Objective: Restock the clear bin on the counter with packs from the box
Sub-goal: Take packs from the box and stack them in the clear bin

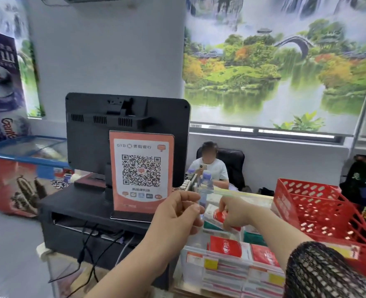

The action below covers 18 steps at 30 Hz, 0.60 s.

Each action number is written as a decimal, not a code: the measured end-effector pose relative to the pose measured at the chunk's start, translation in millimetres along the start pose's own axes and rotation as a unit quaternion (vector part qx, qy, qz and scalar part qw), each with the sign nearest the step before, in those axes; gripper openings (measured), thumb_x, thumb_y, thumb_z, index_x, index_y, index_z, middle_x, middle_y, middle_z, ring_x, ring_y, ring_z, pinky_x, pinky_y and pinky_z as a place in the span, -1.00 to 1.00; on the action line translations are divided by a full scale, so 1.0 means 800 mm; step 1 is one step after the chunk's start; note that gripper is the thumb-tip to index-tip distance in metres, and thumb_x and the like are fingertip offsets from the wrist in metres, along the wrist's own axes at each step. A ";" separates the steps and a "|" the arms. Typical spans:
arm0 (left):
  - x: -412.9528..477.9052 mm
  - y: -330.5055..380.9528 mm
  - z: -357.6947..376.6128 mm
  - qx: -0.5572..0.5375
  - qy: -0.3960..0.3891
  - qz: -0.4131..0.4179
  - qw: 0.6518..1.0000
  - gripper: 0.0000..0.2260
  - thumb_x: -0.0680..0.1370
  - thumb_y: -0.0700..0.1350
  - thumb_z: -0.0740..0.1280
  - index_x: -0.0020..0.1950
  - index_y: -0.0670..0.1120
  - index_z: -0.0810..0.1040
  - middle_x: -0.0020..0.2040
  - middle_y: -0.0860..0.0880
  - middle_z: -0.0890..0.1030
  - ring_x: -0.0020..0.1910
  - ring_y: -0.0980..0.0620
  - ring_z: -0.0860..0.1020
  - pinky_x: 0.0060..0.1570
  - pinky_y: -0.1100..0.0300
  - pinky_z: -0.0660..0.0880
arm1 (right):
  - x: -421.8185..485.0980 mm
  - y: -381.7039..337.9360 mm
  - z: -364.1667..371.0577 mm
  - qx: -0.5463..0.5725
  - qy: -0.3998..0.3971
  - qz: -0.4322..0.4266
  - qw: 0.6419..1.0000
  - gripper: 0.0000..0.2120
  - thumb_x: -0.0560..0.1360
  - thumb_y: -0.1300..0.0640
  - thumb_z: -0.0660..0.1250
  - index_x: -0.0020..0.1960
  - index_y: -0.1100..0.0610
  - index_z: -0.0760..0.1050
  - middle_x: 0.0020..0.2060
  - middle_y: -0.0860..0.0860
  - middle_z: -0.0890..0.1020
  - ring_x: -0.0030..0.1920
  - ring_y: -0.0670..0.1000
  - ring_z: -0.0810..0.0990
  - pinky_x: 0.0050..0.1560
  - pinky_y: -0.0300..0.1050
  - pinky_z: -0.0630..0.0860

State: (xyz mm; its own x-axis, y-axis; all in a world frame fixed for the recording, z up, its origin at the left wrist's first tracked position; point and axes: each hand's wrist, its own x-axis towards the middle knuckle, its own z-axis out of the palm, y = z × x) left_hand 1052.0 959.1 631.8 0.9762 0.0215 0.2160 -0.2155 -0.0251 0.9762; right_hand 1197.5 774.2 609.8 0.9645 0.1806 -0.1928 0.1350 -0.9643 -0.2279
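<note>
The clear bin (191, 267) stands on the counter at lower centre, with red and white packs (226, 247) lying in rows inside. Its clear lid (242, 193) is tipped up at the back. My left hand (177, 211) pinches the lid's left edge and holds it up. My right hand (234, 214) reaches into the bin under the lid and grips a red and white pack (213, 215), tilted above the rows. I cannot see any cardboard box.
A red plastic crate (319, 214) sits right of the bin. A QR-code stand (141, 171) and black monitor (126, 130) on a black base with cables stand to the left. A seated person (210, 166) is behind the counter. An ice-cream freezer (16, 168) fills the far left.
</note>
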 end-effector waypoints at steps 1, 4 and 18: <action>0.003 -0.002 0.003 0.001 0.000 0.002 1.000 -0.86 0.58 -0.23 0.27 0.06 -0.03 0.55 -0.14 -0.03 0.68 -0.26 0.11 0.61 -0.23 0.31 0.54 | 0.013 0.002 0.007 -0.009 -0.019 0.005 1.000 -0.55 0.28 0.20 0.45 0.09 0.00 0.34 0.05 0.00 0.48 0.00 0.04 0.49 -0.11 -0.11 0.49; 0.011 -0.007 0.007 0.008 -0.001 0.015 1.000 -0.84 0.58 -0.27 0.25 0.04 -0.06 0.55 -0.18 -0.02 0.67 -0.29 0.11 0.60 -0.26 0.31 0.53 | 0.045 0.007 0.026 -0.046 -0.061 0.012 0.997 -0.56 0.30 0.21 0.45 0.10 0.04 0.37 0.05 0.00 0.49 0.03 0.05 0.49 -0.04 -0.09 0.49; 0.028 -0.013 0.001 0.019 0.005 0.061 0.998 -0.81 0.56 -0.32 0.25 -0.02 -0.06 0.57 -0.21 0.03 0.68 -0.29 0.12 0.60 -0.23 0.31 0.54 | 0.079 0.005 0.068 -0.155 -0.220 0.077 0.960 -0.62 0.61 0.04 0.10 0.38 0.10 0.38 0.28 0.07 0.51 0.22 0.06 0.52 0.14 -0.03 0.44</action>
State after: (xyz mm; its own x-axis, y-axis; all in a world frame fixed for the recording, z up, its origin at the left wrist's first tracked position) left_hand 1076.4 958.8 626.2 0.9422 0.0256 0.3340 -0.3318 -0.0668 0.9410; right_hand 1246.9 792.7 544.5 0.7986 0.0293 -0.6012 0.1246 -0.9852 0.1174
